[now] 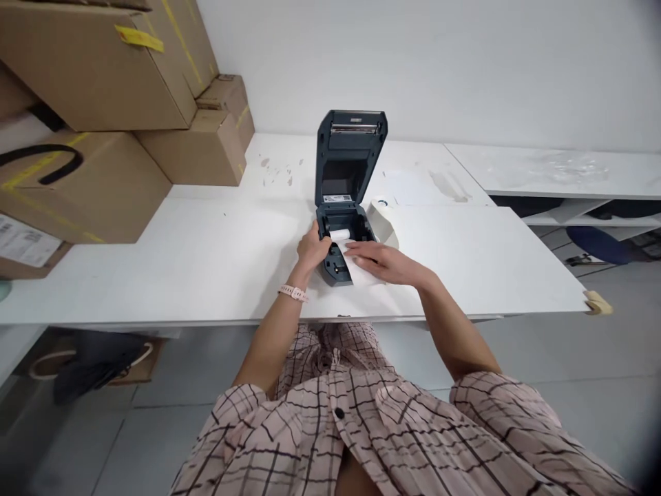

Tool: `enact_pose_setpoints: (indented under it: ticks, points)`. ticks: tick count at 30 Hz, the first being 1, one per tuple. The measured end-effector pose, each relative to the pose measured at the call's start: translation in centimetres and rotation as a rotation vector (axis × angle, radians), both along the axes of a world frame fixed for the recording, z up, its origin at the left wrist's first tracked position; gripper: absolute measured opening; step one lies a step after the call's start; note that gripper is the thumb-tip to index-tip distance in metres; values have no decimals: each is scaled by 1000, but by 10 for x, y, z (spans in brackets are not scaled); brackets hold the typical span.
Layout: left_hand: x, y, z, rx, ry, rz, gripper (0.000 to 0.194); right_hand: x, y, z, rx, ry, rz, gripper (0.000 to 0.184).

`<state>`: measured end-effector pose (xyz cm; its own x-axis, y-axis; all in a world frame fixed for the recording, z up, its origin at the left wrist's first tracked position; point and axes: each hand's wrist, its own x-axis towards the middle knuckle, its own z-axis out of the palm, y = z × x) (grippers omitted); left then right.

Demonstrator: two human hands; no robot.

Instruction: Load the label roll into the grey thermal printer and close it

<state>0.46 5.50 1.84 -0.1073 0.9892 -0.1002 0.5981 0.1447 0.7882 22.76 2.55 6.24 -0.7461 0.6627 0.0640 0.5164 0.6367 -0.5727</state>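
Note:
A dark grey label printer (331, 267) stands on the white table with its lid (352, 151) raised. Inside it lies a small white paper roll (339, 235), and a white paper strip (361, 274) runs out over the front right side. My left hand (311, 246) grips the printer's left side, thumb over the rim near the roll. My right hand (383, 262) lies over the strip, its fingers stretched out and touching the paper. The underside of that hand is hidden. Behind it, a pale curled piece of paper (383, 226) rests against the printer's right side.
Cardboard boxes (201, 148) are stacked at the left of the white table (206, 275). A white wall rises behind. To the right stands another white table (558, 169) with shelves below. A blue stool seat (599, 244) is near it. A wooden piece (599, 303) sits at the right corner.

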Motion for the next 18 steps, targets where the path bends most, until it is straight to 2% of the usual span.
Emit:
enact_pose_setpoints:
  ticks: [4, 6, 9, 12, 15, 18]
  points:
    - [3, 0, 1, 18, 51, 29, 61, 2, -24, -21, 53, -47, -26, 58]
    - [4, 0, 2, 10, 61, 36, 62, 0, -26, -27, 43, -80, -21, 72]
    - [3, 0, 2, 4, 56, 31, 60, -2, -27, -29, 20, -134, 7, 100]
    - [3, 0, 2, 9, 43, 26, 59, 0, -28, -28, 30, -169, 39, 115]
    - [3, 0, 2, 16, 41, 25, 59, 2, -27, -28, 52, -175, 69, 111]
    - [3, 0, 2, 11, 29, 30, 62, 2, -26, -31, 92, -147, 63, 95]
